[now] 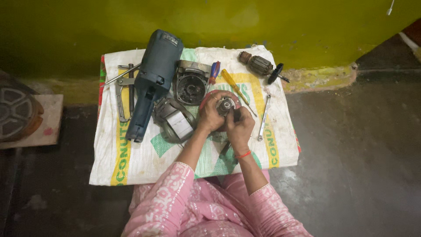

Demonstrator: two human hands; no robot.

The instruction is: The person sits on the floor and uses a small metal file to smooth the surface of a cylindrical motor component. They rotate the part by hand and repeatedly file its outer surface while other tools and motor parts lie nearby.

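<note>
My left hand [209, 116] and my right hand [240, 126] are both wrapped around a round metal gear-head part [226, 104] with a shiny bearing at its centre, held just above a white woven sack [131, 162]. A reddish disc shape shows behind the part. My right wrist wears a red thread. To the left lies a dark blue power tool body [151, 81], and next to my left hand rests a grey metal guard [175, 120].
On the sack: a black motor housing [191, 84], a red-blue screwdriver [214, 71], a yellow screwdriver [232, 85], a wrench [264, 117], a motor armature [259, 66], and a metal puller [124, 87]. A yellow-green wall stands behind. A round grille [15, 112] lies far left.
</note>
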